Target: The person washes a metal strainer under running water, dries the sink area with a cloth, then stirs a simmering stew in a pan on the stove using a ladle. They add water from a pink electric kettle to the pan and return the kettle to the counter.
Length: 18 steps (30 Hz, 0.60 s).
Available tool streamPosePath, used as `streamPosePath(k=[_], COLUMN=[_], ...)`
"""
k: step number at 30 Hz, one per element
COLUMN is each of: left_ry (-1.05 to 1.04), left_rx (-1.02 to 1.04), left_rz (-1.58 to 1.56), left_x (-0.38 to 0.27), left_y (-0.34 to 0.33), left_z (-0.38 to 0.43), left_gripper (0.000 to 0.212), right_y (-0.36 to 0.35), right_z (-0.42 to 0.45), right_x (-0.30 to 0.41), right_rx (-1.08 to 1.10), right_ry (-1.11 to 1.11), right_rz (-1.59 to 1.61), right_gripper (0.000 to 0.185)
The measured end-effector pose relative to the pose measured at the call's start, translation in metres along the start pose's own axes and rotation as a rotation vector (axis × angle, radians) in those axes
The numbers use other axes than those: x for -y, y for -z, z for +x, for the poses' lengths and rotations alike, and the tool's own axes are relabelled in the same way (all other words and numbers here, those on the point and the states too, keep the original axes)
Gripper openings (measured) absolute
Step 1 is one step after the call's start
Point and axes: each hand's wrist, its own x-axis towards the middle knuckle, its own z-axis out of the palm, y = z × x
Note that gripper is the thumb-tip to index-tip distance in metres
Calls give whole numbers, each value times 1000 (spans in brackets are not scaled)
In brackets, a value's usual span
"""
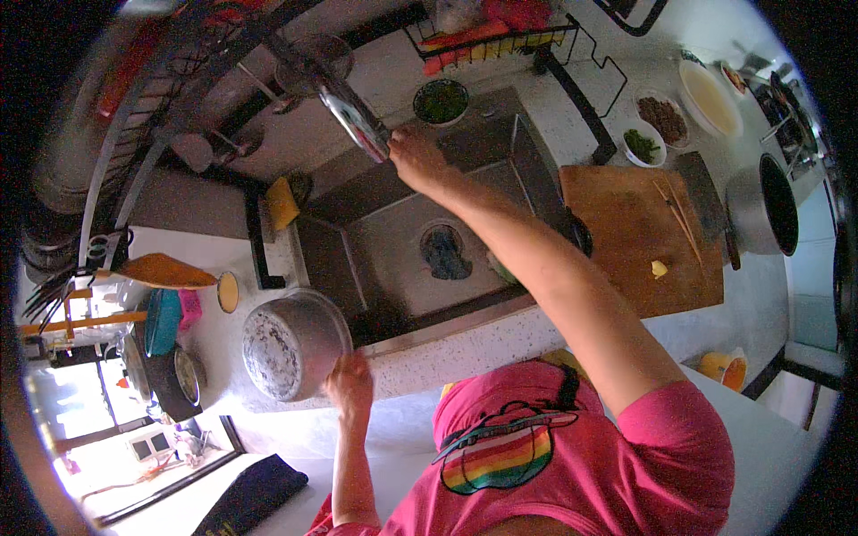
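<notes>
My left hand (350,383) grips the rim of a dull metal pot (295,345), which is tipped on its side at the sink's left front corner. Its stained base faces left and its mouth is turned away from view. My right hand (421,162) is closed around the near end of a shiny metal faucet (352,117) above the sink. Below it lies the rectangular basin (395,234), with a dark drain (444,251) in its floor. My right forearm hides part of the basin's right side.
On the right, a wooden cutting board (617,234) holds chopsticks (680,218) and a small yellow piece of food (659,269). Bowls of chopped greens (641,144) and brown food (661,119) stand behind, near a grey pot (751,208). A yellow sponge (281,203) sits left of the basin. A black rack frame (258,234) straddles the sink.
</notes>
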Motion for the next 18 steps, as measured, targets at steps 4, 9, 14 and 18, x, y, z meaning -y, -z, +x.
streamPosePath(k=[4, 9, 14, 18], left_ry=[177, 818, 575, 338], left_rx=[165, 687, 827, 969], left_rz=[-1110, -2173, -1881, -1669], left_x=[-47, -90, -117, -139], left_y=[-47, -161, -185, -179], left_z=[113, 249, 275, 293], left_gripper=[35, 50, 35, 31], right_y=[4, -88, -94, -78], right_z=[-25, -74, -124, -136], right_x=[47, 36, 27, 10], right_rx=[-168, -266, -114, -157], right_ry=[-281, -877, -431, -334], right_rz=[530, 720, 309, 299], right_gripper=[34, 20, 17, 14])
